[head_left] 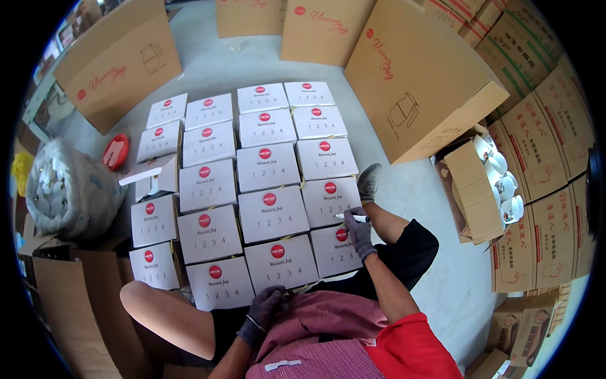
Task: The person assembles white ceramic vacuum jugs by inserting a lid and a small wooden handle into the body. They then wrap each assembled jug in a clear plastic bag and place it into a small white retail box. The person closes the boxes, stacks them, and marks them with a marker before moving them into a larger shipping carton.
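Note:
A white-and-black marker pen (344,216) is in my gloved right hand (360,235), which is closed around it. This hand is over the right edge of the block of cartons, above a white carton (331,251) in the nearest row. Several such white cartons (276,213) stand side by side in rows, each with a red round mark and a line of printed digits on top. My gloved left hand (266,307) lies by the front edge of a near carton (282,260), close to my waist. Its fingers are loosely apart, with nothing visible in them.
One white carton (154,179) in the left column has raised flaps. Left of it are a red dish (116,152) and a plastic bag (82,189) of round items. Large brown boxes (416,82) stand behind; an open box (470,189) with white cups is at right, beside stacked cartons (536,148).

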The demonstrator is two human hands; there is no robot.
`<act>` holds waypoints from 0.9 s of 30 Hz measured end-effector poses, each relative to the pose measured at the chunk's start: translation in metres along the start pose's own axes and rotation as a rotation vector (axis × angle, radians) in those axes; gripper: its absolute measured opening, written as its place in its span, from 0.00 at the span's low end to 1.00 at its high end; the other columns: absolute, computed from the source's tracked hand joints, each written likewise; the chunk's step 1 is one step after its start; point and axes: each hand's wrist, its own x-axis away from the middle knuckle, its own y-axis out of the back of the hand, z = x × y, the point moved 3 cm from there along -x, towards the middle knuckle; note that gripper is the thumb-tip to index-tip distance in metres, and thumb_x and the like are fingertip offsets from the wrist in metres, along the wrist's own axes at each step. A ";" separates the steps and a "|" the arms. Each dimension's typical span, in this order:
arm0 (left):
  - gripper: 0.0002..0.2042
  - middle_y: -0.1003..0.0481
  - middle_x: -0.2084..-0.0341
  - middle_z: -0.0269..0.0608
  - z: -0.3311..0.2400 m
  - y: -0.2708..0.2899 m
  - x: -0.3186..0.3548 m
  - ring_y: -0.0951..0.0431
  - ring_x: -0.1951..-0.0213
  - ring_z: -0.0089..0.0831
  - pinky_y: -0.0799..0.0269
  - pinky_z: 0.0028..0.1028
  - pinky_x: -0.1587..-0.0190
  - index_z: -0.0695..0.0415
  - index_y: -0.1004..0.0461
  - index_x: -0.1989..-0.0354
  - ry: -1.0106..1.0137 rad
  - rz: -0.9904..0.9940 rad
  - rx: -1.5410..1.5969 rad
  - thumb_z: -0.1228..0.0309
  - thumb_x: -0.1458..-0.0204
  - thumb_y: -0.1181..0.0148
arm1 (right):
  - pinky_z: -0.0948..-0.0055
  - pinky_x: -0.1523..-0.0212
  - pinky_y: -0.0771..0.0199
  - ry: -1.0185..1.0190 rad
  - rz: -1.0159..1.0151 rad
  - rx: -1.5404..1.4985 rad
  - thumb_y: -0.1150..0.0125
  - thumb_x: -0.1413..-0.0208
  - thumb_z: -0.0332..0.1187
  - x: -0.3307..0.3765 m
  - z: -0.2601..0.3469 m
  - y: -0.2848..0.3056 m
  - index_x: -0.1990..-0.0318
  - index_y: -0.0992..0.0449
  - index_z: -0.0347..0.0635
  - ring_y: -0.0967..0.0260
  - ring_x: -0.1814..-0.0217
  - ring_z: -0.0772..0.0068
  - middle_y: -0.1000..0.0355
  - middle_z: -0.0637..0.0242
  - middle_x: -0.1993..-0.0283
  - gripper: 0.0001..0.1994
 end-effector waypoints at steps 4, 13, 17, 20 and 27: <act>0.16 0.25 0.68 0.39 -0.010 -0.007 0.002 0.24 0.68 0.26 0.26 0.22 0.62 0.65 0.32 0.48 0.016 -0.001 0.007 0.66 0.40 0.47 | 0.79 0.75 0.34 0.136 -0.064 -0.170 0.43 0.42 0.32 -0.034 0.036 -0.013 0.67 0.29 0.37 0.37 0.78 0.83 0.33 0.72 0.77 0.07; 0.18 0.25 0.70 0.38 0.000 0.004 -0.007 0.23 0.68 0.26 0.26 0.23 0.62 0.66 0.33 0.48 0.024 -0.048 0.009 0.65 0.41 0.46 | 0.80 0.73 0.31 0.115 -0.051 -0.143 0.42 0.41 0.32 -0.130 0.017 -0.040 0.63 0.27 0.39 0.33 0.77 0.81 0.30 0.71 0.74 0.06; 0.18 0.24 0.70 0.38 -0.001 0.004 -0.008 0.23 0.68 0.26 0.26 0.23 0.61 0.66 0.33 0.48 0.040 -0.045 -0.036 0.65 0.41 0.46 | 0.80 0.72 0.31 0.114 -0.061 -0.108 0.41 0.42 0.33 -0.134 0.008 -0.044 0.64 0.26 0.39 0.33 0.75 0.82 0.29 0.71 0.73 0.07; 0.18 0.24 0.71 0.38 0.008 0.010 -0.017 0.23 0.69 0.26 0.26 0.23 0.63 0.66 0.33 0.48 0.056 -0.018 -0.085 0.65 0.40 0.47 | 0.79 0.71 0.32 0.082 -0.051 -0.137 0.40 0.43 0.35 -0.134 0.008 -0.042 0.64 0.26 0.38 0.34 0.74 0.81 0.28 0.71 0.72 0.08; 0.17 0.25 0.72 0.39 0.014 0.014 -0.019 0.23 0.70 0.28 0.25 0.25 0.64 0.65 0.33 0.49 0.124 -0.026 -0.070 0.65 0.40 0.47 | 0.78 0.72 0.32 0.203 -0.004 -0.193 0.40 0.42 0.34 -0.182 0.086 -0.073 0.63 0.27 0.40 0.34 0.74 0.81 0.31 0.71 0.72 0.07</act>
